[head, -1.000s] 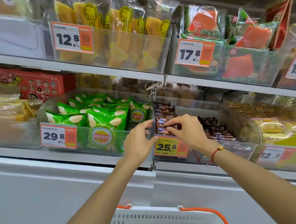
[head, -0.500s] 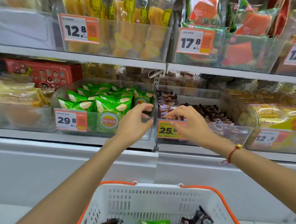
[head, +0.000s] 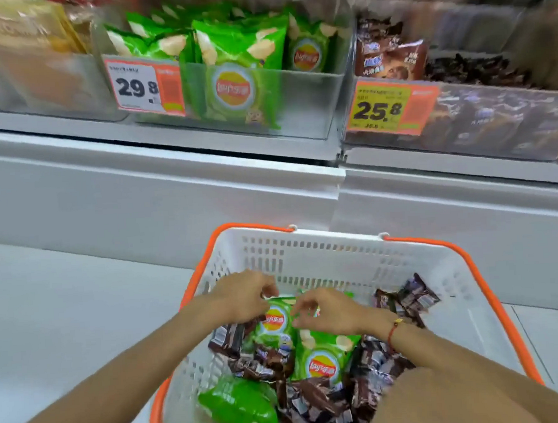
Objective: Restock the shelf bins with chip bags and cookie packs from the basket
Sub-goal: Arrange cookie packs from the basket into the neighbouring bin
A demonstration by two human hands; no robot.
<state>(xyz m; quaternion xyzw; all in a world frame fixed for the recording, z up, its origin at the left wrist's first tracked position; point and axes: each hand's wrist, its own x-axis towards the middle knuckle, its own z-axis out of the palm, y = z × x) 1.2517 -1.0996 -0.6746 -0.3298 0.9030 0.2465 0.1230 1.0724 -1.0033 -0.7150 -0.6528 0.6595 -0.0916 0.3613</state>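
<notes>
Below, both hands' fingers [head: 269, 290] pinch one of three green chip bags [head: 274, 319] in the basket [head: 306, 252].

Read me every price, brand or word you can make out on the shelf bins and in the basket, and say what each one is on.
"29.8": white and orange price tag on the chip bin.
"25.8": yellow and orange price tag on the cookie bin.
Red and yellow round logo on the green chip bags: lettering too blurred to read.
Brown cookie packs: print too blurred.
Small print on both tags: unreadable.
</notes>
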